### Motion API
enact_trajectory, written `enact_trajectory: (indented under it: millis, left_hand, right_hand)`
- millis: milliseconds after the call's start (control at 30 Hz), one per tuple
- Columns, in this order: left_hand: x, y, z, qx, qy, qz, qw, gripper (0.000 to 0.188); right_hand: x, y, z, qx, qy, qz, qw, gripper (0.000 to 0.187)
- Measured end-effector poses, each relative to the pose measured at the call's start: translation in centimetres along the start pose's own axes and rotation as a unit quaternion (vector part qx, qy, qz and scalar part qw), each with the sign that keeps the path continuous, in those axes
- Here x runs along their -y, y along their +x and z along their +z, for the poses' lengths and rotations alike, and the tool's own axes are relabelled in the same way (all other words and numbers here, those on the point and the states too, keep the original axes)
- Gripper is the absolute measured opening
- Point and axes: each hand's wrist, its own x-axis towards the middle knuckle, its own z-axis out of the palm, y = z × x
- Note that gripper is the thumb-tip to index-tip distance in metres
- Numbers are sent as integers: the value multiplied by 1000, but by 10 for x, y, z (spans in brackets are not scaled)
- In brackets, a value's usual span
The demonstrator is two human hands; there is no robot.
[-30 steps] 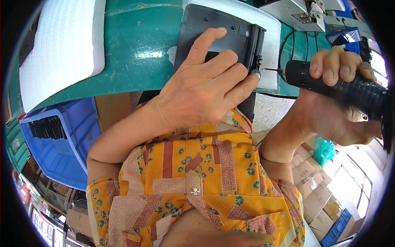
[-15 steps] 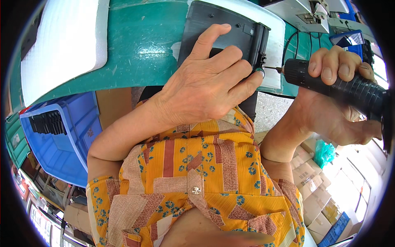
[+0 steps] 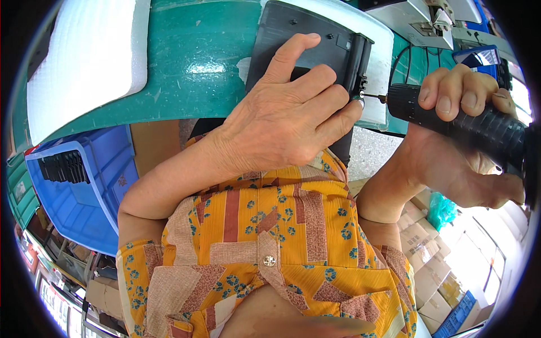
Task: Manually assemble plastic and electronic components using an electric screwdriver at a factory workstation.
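Note:
My right hand (image 3: 456, 141) is wrapped round a black electric screwdriver (image 3: 403, 102), held almost level at the right. Its thin bit points left and meets the edge of a flat black plastic panel (image 3: 307, 35) beside a ribbed hinge-like part (image 3: 357, 62). My left hand (image 3: 287, 115) lies over the panel's near side, index finger bent on top and the other fingers curled at the right edge by the bit tip. The fingers hide part of the panel, and whether a screw sits at the tip is too small to tell.
White foam sheet (image 3: 378, 34) lies under the panel on the green table (image 3: 191, 62); another foam sheet (image 3: 93, 62) is at the left. Below the table edge stands a blue crate (image 3: 107, 174) with black parts. A metal machine (image 3: 411, 22) and cables (image 3: 401, 65) are at the back right.
The panel and my left hand have shifted very slightly right. The screwdriver has tilted a little, its rear end lower, with the bit still at the panel's edge.

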Motion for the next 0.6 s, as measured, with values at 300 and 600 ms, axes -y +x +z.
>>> enact_trajectory:
  millis: [300,600]
  left_hand:
    - [-4,1,0,-5,-20,-9,1000,32]
    - [-2,4,-4,-16,-19,-5,1000,31]
  right_hand:
    - [-7,1,6,-25,-26,-2,999,96]
    - [-14,-3,30,-54,4,-46,997,93]
